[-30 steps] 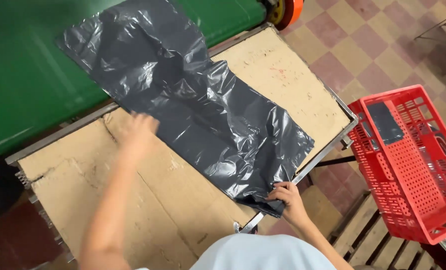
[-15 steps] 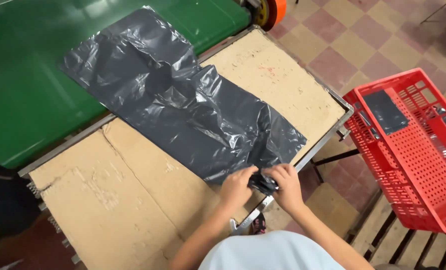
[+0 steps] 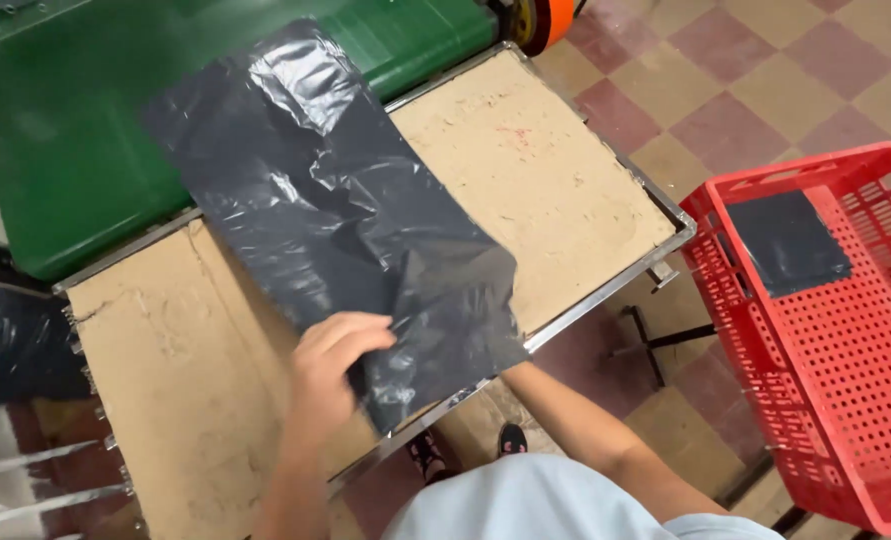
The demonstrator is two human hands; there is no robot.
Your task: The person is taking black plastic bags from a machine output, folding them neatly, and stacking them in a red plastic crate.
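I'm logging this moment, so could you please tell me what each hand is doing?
Left hand: on the black plastic bag, grip unclear.
Right hand: hidden under the bag.

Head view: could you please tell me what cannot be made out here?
- Right hand: hidden under the black plastic bag; its grip is unseen.
- Left hand: its fingertips curl on the bag's edge; whether they pinch it is unclear.
- Red basket: cut off by the right edge.
- Dark flat item in the basket: kind unclear.

The left hand (image 3: pixel 330 365) grips the black plastic bag (image 3: pixel 335 220) lying on the cardboard-topped table (image 3: pixel 555 200).
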